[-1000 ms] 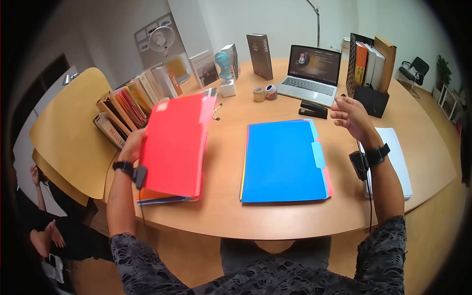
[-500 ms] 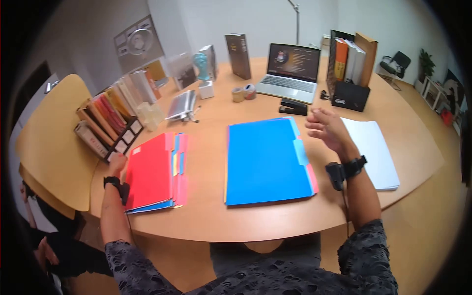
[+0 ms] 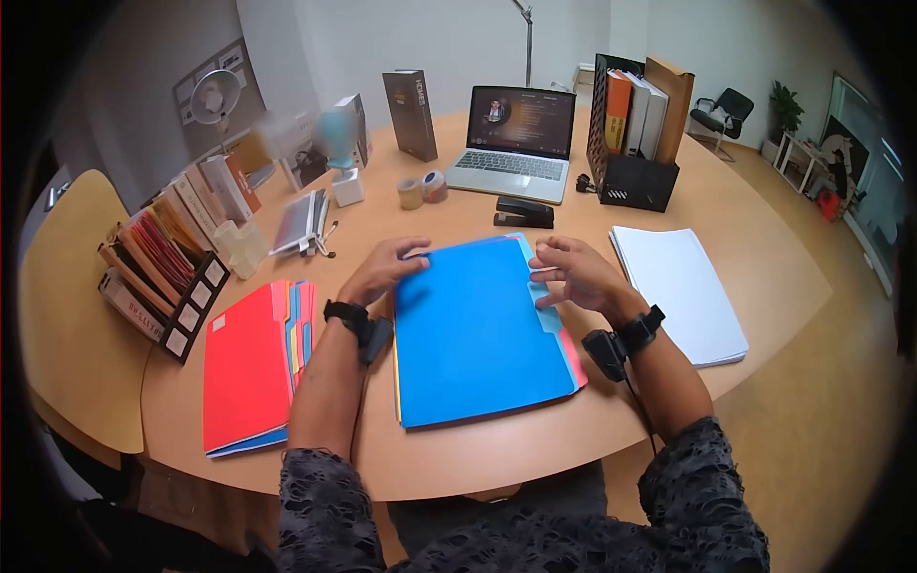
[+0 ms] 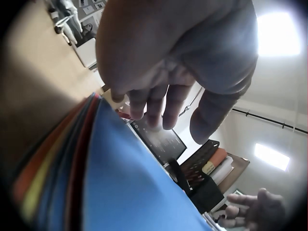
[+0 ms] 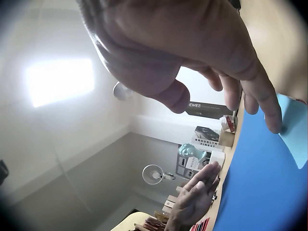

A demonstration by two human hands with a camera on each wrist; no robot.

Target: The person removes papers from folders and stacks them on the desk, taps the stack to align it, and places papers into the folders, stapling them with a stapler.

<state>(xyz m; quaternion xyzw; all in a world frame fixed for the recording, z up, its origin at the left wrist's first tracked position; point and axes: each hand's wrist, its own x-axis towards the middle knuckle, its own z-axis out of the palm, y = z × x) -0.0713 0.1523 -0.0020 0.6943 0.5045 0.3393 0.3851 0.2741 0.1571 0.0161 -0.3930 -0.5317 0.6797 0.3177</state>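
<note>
A stack of file folders with a blue folder (image 3: 478, 334) on top lies on the table in front of me. In the left wrist view its edge shows orange, yellow, blue and dark red layers. My left hand (image 3: 386, 271) is at the stack's upper left corner, fingers loosely bent and nothing in its grasp. On the other side, my right hand (image 3: 577, 273) hovers by the light blue tab (image 3: 541, 306) on the right edge. In the right wrist view one fingertip overlaps that tab, with the thumb held apart.
A red folder (image 3: 246, 358) tops another stack at left, beside a file rack (image 3: 195, 310). White paper (image 3: 678, 296) lies at right. Behind stand a stapler (image 3: 523, 212), tape rolls (image 3: 411, 194), a laptop (image 3: 511, 170) and a black magazine holder (image 3: 640, 181).
My left hand has set the red folder down on the left stack and moved right to the blue folder. The right hand has stayed by the blue stack's right edge. The head view has turned right.
</note>
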